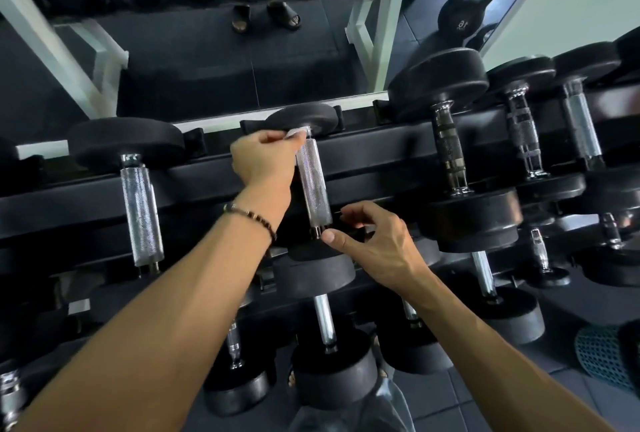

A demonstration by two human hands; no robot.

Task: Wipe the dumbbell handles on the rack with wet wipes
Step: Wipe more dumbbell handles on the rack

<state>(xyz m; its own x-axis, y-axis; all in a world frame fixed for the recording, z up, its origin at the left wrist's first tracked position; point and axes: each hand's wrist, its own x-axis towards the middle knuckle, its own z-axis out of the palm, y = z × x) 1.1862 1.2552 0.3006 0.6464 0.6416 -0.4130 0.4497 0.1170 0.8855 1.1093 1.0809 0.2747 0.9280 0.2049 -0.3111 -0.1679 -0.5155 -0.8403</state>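
On the top tier of the black rack [381,151], a small dumbbell [304,120] lies with its knurled silver handle [313,186] running toward the camera. At the far end of that handle, just under the far black head, the left hand [263,161] pinches a small white wet wipe [294,133] between thumb and fingertips and holds it against the metal. A beaded bracelet [251,215] circles the left wrist. The right hand [367,241] sits at the near end of the same handle, fingers loosely curled and spread apart, the thumb tip just beside the handle's collar; it grips nothing that can be made out. To the left another dumbbell with a silver handle [142,210] rests on the same tier, and to the right stand larger ones with darker handles [448,151]. Lower tiers carry more dumbbells. Behind the rack a mirror [221,61] reflects a kettlebell [467,2] and a pair of sandalled feet [265,16].
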